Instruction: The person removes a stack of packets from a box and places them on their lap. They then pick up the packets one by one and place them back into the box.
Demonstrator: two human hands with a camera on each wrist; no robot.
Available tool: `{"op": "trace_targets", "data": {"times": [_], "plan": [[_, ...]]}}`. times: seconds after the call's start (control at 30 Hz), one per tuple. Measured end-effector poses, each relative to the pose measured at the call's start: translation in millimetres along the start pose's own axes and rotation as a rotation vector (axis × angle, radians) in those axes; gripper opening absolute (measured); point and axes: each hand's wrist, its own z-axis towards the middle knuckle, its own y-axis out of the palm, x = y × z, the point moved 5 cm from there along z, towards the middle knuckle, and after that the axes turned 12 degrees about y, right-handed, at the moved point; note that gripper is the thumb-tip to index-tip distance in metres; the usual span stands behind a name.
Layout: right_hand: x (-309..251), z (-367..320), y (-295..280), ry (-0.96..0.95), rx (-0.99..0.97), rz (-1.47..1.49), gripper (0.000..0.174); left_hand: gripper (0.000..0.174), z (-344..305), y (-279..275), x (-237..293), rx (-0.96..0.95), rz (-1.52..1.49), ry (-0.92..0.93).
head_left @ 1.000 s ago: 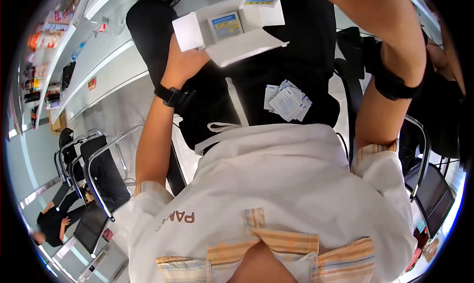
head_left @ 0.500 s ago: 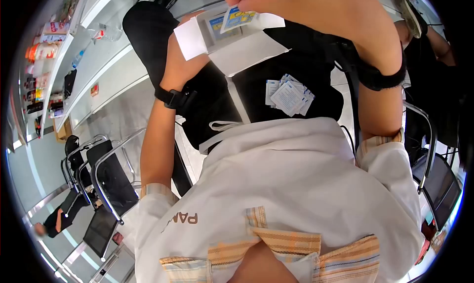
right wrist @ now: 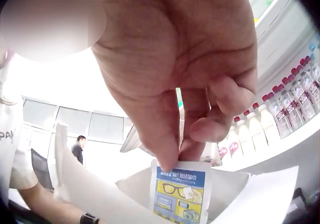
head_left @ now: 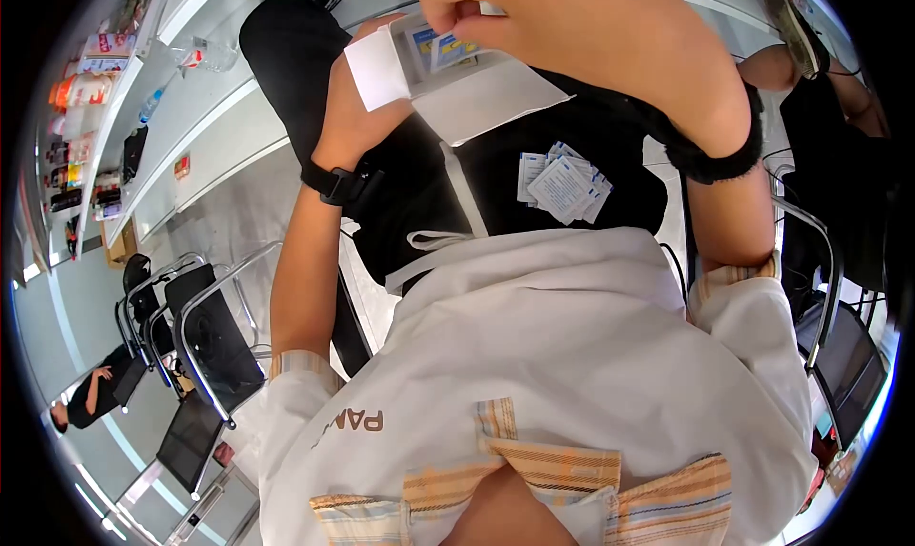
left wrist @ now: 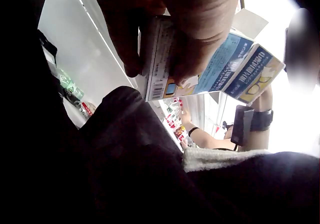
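Observation:
My left hand (head_left: pixel 357 117) grips a small open carton (head_left: pixel 491 100) from its left side, above the lap. Inside, the carton is plain white; the left wrist view shows blue print, a barcode and a glasses picture on its outer faces (left wrist: pixel 225 61). My right hand (head_left: pixel 543 22) reaches over the carton, thumb and fingers pinching the top edge of a lens wipe sachet (right wrist: pixel 180 194), blue and yellow with drawn glasses. The sachet's lower part is at the carton's opening, where more blue and yellow print shows behind it. Several sachets (head_left: pixel 564 186) lie fanned on the right thigh, white backs up.
White shelves (head_left: pixel 214 98) with bottles and packages run along the left. Black chairs (head_left: pixel 214 336) with metal frames stand behind on the left, where another person (head_left: pixel 95 394) sits. More bottles (right wrist: pixel 295 96) line a shelf in the right wrist view.
My right hand has come down and leftward with the sachet, from above the carton's right end to its opening. The left hand still holds the carton, now tilted slightly.

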Motion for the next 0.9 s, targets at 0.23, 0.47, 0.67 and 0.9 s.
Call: {"op": "trace_targets", "data": {"times": [0.23, 0.47, 0.67, 0.9], "plan": [[0, 4, 5, 0.110, -0.130, -0.137, 0.009, 0.057, 3, 0, 6, -0.008, 0.011, -0.015], [-9, 0, -6, 0.000, -0.016, -0.080, 0.012, 0.059, 1, 0, 2, -0.011, 0.018, -0.006], [-6, -2, 9, 0.129, -0.381, 0.190, 0.010, 0.058, -3, 1, -3, -0.080, 0.069, -0.076], [-23, -4, -7, 0.092, -0.314, 0.130, 0.012, 0.058, -1, 2, 1, -0.053, 0.028, -0.093]]}}
